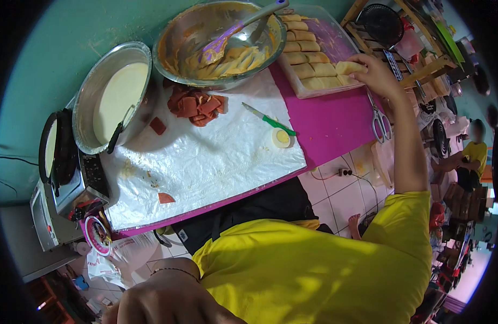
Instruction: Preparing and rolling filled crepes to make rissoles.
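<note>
My right hand [374, 77] reaches to the far right, its fingers closed on a pale rolled crepe [348, 69] at the near right corner of a clear plastic container [299, 95]. Rows of similar folded rolls [303, 58] fill much of that container. My left hand [165, 298] is close to the camera at the lower edge; knuckles show, but its fingers are hidden. On the white sheet [216, 156] lie a green-handled knife [268, 119], half a boiled egg [281, 138] and a heap of reddish-brown meat slices [196, 105].
Behind the sheet stands a metal bowl [166, 60] with orange filling and a purple spatula [216, 49]. Left of it are a pot of pale batter [119, 97] and a dark pan [63, 146]. Scissors [379, 122] lie by my right forearm. Another person [474, 156] sits far right.
</note>
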Tool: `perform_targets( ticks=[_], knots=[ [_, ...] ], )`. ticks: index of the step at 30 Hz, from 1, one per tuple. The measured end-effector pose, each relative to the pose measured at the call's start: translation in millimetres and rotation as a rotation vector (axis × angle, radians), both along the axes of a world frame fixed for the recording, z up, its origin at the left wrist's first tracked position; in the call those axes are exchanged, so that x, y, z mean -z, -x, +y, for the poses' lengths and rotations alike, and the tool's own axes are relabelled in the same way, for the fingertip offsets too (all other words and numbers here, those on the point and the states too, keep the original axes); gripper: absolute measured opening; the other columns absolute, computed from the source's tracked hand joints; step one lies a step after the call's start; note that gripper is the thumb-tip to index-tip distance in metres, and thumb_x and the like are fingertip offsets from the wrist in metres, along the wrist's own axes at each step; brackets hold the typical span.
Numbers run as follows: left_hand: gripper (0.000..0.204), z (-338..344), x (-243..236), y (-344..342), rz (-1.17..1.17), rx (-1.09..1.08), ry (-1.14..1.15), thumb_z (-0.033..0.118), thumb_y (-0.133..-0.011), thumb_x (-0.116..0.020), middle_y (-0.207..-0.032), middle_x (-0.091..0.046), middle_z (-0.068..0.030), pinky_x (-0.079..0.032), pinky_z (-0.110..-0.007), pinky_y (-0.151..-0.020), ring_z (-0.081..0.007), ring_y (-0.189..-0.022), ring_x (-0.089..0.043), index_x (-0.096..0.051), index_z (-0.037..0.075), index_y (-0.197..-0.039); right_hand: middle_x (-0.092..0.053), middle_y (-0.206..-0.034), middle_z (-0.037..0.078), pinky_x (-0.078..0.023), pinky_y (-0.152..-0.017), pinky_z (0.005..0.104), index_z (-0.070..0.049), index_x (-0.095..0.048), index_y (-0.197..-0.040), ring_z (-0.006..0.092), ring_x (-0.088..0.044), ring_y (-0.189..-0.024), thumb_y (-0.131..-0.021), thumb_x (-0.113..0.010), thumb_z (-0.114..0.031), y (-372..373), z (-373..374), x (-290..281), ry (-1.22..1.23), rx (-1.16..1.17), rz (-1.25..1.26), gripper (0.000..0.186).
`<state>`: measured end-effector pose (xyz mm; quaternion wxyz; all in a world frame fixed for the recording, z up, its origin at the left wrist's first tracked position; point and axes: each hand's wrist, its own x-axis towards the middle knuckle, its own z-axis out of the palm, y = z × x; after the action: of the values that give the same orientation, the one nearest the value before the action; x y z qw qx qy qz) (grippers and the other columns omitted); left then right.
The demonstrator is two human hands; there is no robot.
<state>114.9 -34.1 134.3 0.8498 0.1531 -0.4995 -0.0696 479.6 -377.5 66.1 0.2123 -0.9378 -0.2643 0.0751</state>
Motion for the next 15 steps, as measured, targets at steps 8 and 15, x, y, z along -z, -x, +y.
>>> perform_targets(
  ticks=[8,15],
  knots=[
    [0.035,-10,7,-18,0.014,0.099,0.040,0.033,-0.106,-0.049,-0.075,-0.062,-0.0072,-0.041,-0.067,-0.102,-0.0235,-0.067,-0.063,-0.070,0.006,-0.099,-0.072,-0.109,0.008,-0.052,-0.088,0.0308,0.000,-0.066,-0.121,0.0160,-0.066,-0.101,-0.085,-0.074,-0.003,-83,-51,43,0.113,0.014,0.213,0.038],
    [0.037,-15,-2,-16,0.028,-0.022,-0.008,0.036,-0.105,-0.051,-0.074,-0.061,-0.0074,-0.048,-0.063,-0.096,-0.0229,-0.062,-0.060,-0.069,0.005,-0.096,-0.071,-0.117,0.011,-0.054,-0.088,0.0335,-0.004,-0.065,-0.130,0.0202,-0.068,-0.102,-0.087,-0.072,-0.005,-101,-35,53,0.354,-0.037,0.161,0.044]
  ],
)
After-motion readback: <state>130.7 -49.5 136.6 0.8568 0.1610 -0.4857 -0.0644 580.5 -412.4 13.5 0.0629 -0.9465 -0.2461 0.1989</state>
